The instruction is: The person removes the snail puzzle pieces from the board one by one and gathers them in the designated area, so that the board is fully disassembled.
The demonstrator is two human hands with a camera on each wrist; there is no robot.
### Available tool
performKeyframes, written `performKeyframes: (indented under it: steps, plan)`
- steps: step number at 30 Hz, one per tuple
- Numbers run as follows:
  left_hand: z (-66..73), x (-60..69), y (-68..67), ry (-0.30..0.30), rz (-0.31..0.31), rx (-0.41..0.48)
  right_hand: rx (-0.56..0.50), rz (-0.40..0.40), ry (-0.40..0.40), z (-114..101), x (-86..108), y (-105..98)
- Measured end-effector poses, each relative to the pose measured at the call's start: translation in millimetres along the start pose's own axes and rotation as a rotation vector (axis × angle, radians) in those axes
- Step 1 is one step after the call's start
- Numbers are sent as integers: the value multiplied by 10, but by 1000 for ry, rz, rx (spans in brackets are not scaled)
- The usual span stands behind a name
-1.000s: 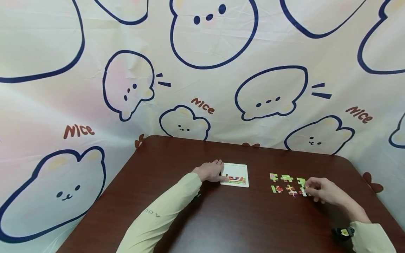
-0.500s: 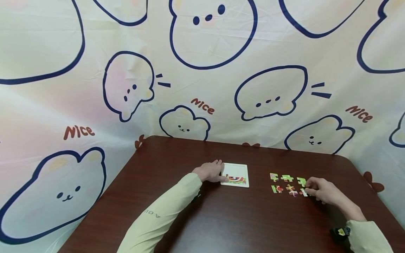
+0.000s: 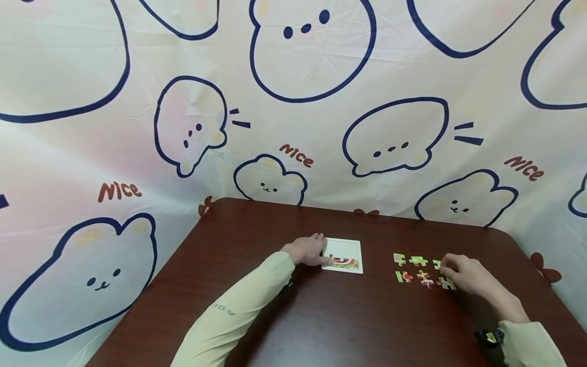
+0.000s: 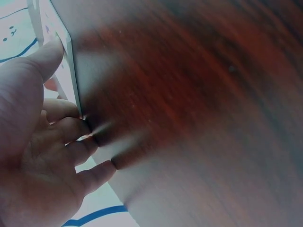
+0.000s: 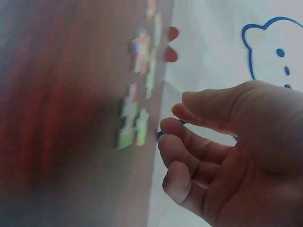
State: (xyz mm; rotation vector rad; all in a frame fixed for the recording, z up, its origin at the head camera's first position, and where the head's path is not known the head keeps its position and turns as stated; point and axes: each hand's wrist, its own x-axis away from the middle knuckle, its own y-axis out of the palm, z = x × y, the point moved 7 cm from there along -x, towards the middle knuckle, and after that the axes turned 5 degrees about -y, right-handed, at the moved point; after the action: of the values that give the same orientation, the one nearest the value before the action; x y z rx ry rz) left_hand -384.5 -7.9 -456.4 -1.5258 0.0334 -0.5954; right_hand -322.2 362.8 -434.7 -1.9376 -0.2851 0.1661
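A white puzzle board (image 3: 342,248) lies on the table, a strip of coloured picture along its near side. My left hand (image 3: 306,250) grips its left edge; in the left wrist view that hand (image 4: 45,127) has its thumb on the board's face (image 4: 66,78) and its fingers along the edge and tabletop. To the right are two short rows of loose puzzle pieces (image 3: 418,261). My right hand (image 3: 472,275) hovers at their right end, partly covering the top-right piece (image 3: 437,264). In the right wrist view, this hand (image 5: 236,151) holds nothing, its fingers loosely bent beside the blurred pieces (image 5: 127,116).
The dark brown table (image 3: 348,316) reaches back to a pale cloth (image 3: 321,122) printed with blue-outlined bears. A dark band with a small device (image 3: 489,337) is on the right wrist, by the sleeve.
My right hand has lifted slightly off the lower-right piece, which now shows more fully and turned differently. My left hand has kept its place on the board. The head view has shifted slightly.
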Motion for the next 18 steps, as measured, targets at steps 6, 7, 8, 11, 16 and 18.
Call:
performKeyframes:
  steps: [6,7,8,11,16,18]
  plan:
    - [-1,6,-19,8,11,-13,-26,13,-60,-259,-105,-67]
    - [0,6,-15,11,10,-14,-30,12,-66,-292,-123,-64]
    - [2,6,-10,12,10,-14,-37,9,-72,-324,-140,-57]
    - [3,1,1,11,7,-16,-52,1,-90,-414,-206,-31]
    - [-5,-9,13,6,4,-21,-78,-18,-127,-605,-336,6]
    - [-4,-4,21,8,-1,-19,-87,-30,-138,-687,-383,34]
